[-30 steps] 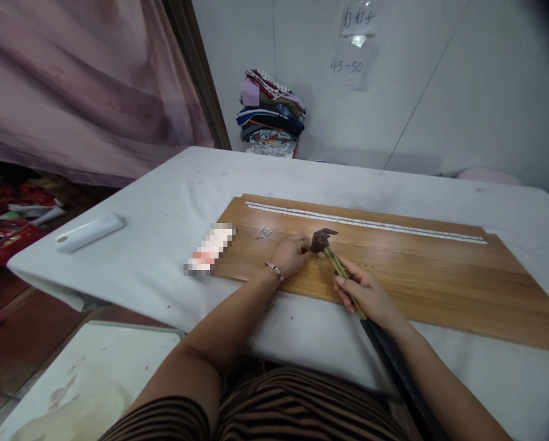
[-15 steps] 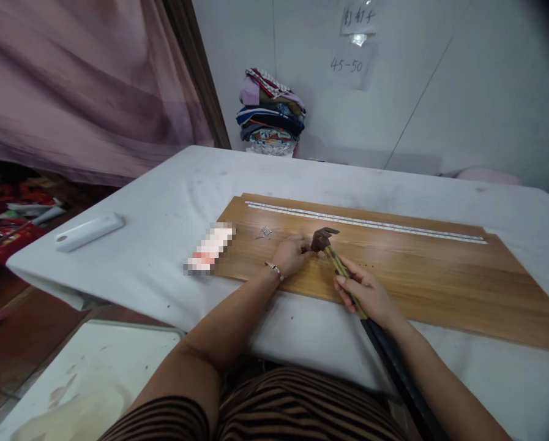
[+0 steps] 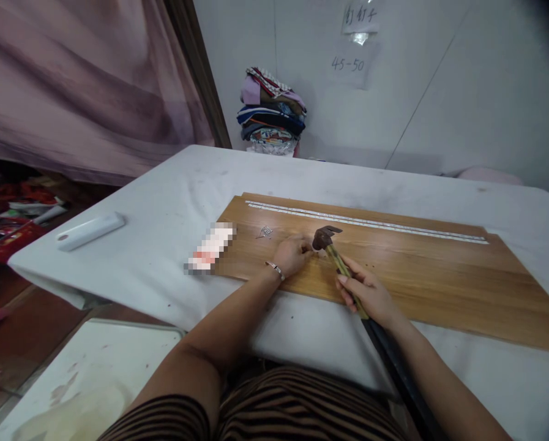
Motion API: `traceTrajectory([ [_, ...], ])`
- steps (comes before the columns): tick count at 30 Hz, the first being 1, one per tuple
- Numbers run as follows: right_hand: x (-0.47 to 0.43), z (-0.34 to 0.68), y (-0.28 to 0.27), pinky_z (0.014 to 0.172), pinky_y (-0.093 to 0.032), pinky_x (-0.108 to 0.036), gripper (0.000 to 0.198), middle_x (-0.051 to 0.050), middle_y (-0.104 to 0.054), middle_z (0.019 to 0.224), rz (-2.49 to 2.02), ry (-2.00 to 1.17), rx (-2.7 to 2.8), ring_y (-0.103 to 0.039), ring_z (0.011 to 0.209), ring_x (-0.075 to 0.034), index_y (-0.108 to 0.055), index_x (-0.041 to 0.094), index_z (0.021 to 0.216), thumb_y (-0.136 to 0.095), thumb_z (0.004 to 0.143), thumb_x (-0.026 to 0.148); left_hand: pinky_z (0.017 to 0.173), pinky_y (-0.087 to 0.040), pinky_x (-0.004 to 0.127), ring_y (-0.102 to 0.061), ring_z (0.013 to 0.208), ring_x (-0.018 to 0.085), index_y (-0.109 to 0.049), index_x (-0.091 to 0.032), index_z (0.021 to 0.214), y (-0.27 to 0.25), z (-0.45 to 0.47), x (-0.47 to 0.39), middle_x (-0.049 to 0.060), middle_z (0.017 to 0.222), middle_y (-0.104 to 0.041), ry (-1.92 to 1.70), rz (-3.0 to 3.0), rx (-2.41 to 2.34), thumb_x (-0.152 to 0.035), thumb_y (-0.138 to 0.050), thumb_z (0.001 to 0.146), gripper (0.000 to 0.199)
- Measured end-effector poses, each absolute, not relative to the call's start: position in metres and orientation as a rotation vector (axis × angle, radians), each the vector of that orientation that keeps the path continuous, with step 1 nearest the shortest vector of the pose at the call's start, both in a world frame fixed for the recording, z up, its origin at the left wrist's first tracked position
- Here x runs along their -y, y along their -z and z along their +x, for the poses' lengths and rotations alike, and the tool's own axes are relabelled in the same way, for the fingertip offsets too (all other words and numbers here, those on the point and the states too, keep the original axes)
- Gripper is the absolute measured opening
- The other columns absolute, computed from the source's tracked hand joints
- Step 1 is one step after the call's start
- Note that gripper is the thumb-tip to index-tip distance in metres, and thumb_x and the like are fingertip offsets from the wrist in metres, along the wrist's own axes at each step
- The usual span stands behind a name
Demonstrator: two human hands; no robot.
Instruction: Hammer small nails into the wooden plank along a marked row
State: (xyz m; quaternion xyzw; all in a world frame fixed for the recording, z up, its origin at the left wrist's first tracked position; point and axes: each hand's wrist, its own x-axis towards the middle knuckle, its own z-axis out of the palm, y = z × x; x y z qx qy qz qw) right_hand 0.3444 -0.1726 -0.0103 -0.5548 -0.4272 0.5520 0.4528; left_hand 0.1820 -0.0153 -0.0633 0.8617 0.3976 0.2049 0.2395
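Both hands are working low over the wooden board (image 3: 444, 282), which is lying flat on the white-covered table (image 3: 164, 190). At far left a white plastic thing with a hole in its end (image 3: 90, 232) is resting on the cloth. Nearer, a blurred-out patch (image 3: 211, 247) is covering something by the board's left end. Just inside that end, a small heap of loose nails (image 3: 265, 233) is lying on the wood. Right of them, the left hand (image 3: 293, 254) is bending its fingers together beside the hammer's head; whether they are gripping a nail I cannot tell, the tips being partly hidden. The right hand (image 3: 368, 291) is wrapping firmly around the hammer (image 3: 379, 340), its head poised at the left fingertips. Along the board's far side two printed strips (image 3: 368, 225) are running rightward. Beyond the hammer a few dark specks (image 3: 373, 266) are showing, perhaps nail heads or holes from finished spots. Judging by those, some hammering is probably done, while the loose nails are seemingly waiting unused; no clearly standing nail is showing.
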Motion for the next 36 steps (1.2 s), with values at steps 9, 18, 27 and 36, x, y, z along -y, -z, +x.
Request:
traceTrajectory([
  [9, 0.1720, 0.3436, 0.0098, 0.038, -0.035, -0.021, 0.070, 0.004, -0.056, 0.071, -1.352, -1.366, 1.056, -0.042, 0.041, -0.007, -0.045, 0.019, 0.148, -0.062, 0.083, 0.038, 0.079, -0.048, 0.027, -0.062, 0.082, 0.017, -0.073, -0.020, 0.076, 0.0637, 0.1820, 0.0149, 0.003, 0.081, -0.067, -0.561, 2.367, -1.053, -0.025, -0.067, 0.085, 0.012],
  [18, 0.1727, 0.3436, 0.0080, 0.039, -0.035, -0.022, 0.069, 0.004, -0.057, 0.070, -1.353, -1.363, 1.066, -0.043, 0.042, -0.007, -0.046, 0.017, 0.147, -0.062, 0.084, 0.038, 0.077, -0.046, 0.026, -0.060, 0.081, 0.016, -0.069, -0.018, 0.074, 0.0620, 0.1822, 0.0161, 0.003, 0.083, -0.066, -0.630, 2.379, -1.042, -0.021, -0.066, 0.085, 0.012],
  [27, 0.1716, 0.3435, 0.0089, 0.038, -0.034, -0.020, 0.068, 0.005, -0.055, 0.071, -1.354, -1.370, 1.056, -0.043, 0.041, -0.006, -0.046, 0.017, 0.146, -0.061, 0.084, 0.039, 0.081, -0.047, 0.027, -0.062, 0.085, 0.017, -0.075, -0.019, 0.079, 0.0620, 0.1825, 0.0155, 0.003, 0.084, -0.067, -0.578, 2.374, -1.045, -0.025, -0.068, 0.086, 0.011],
  [36, 0.1719, 0.3447, 0.0136, 0.037, -0.035, -0.021, 0.067, 0.004, -0.056, 0.074, -1.327, -1.356, 1.064, -0.044, 0.041, -0.006, -0.045, 0.018, 0.148, -0.061, 0.085, 0.036, 0.081, -0.047, 0.028, -0.062, 0.084, 0.016, -0.074, -0.019, 0.075, 0.0646, 0.1821, 0.0144, 0.003, 0.084, -0.068, -0.632, 2.359, -1.049, -0.024, -0.072, 0.083, 0.009],
])
